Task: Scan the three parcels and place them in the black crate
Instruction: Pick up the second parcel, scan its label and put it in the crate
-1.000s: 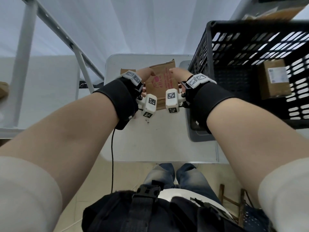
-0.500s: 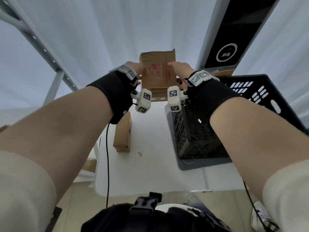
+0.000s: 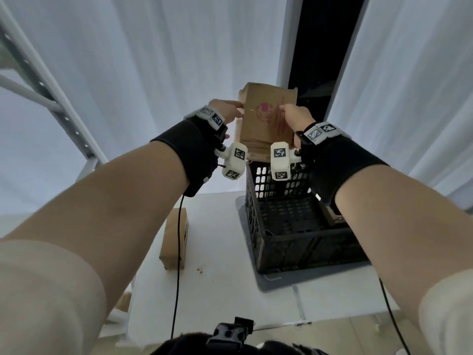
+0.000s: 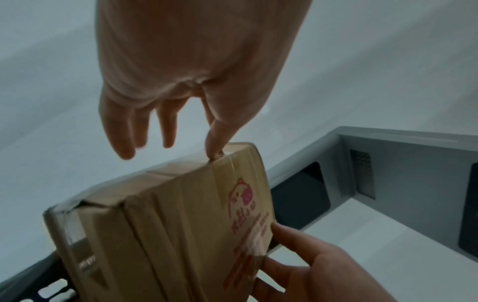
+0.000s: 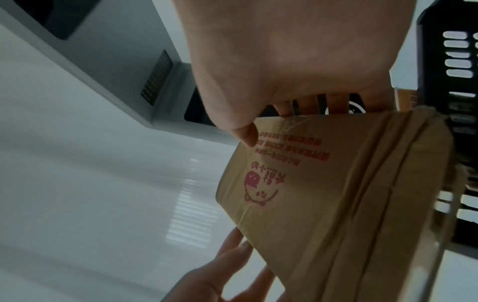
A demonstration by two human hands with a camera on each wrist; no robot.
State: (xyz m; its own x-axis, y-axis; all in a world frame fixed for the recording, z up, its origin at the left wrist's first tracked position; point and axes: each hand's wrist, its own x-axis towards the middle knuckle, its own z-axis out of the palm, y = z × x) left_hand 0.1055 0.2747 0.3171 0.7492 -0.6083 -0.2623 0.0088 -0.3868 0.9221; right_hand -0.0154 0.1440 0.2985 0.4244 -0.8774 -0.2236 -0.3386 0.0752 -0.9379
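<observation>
**A:** Head view first: where's the parcel (image 3: 266, 124)?

**B:** I have it raised upright between both hands, long axis vertical, above the black crate (image 3: 294, 226) and before the dark scanner panel (image 3: 320, 60). A second ago it sat low on the table (image 3: 217, 265).

**A:** Left wrist?

**B:** My left hand (image 4: 186, 71) only pinches the top corner by thumb and forefinger, other fingers loose.

**A:** Right wrist?

**B:** My right hand (image 5: 297, 61) clasps the parcel's edge firmly, nearer the crate.
</observation>
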